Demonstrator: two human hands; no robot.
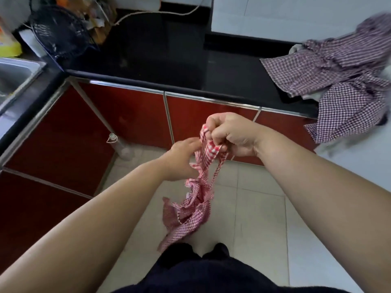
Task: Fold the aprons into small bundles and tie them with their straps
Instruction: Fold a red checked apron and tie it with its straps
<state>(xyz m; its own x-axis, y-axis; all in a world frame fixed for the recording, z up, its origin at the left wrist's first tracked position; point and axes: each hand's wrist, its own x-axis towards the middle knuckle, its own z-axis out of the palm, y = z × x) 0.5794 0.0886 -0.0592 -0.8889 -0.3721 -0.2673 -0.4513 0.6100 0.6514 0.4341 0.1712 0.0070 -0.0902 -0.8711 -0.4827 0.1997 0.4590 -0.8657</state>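
A red-and-white checked apron (190, 212) hangs crumpled in the air over the tiled floor, in front of the red cabinets. My right hand (230, 134) grips its bunched top edge in a fist. Just below and to the left, my left hand (182, 159) holds the cloth, its fingers hidden behind the fabric. A thin strap (218, 172) loops down from my right hand. On the black counter at the right lies a heap of purple checked aprons (338, 75), part of it drooping over the counter's front edge.
The black counter (158, 60) runs across the back, with red cabinet doors (207, 115) under it. A black fan (57, 32) and clutter stand at the back left. A steel sink (14, 75) sits at the far left. A cord (148, 13) trails along the wall.
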